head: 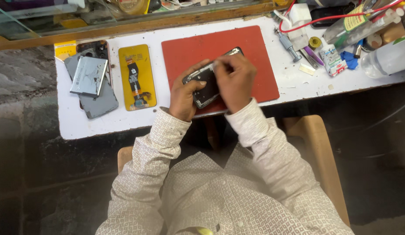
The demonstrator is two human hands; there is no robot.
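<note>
Left of frame: grey phone panels, yellow-backed part on white bench. Centre, over red mat: left hand clasps opened phone by its left edge; right hand pinched closed at its top. Upper right: bottles, tools

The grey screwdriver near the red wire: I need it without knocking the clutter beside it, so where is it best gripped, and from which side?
Take the screwdriver by its thick grey handle, coming from above. It lies flat on the white bench top, slanted, with bare surface on its near-left side, while a purple tool and glue bottle crowd its right. A grip across the handle probably disturbs least.
</note>
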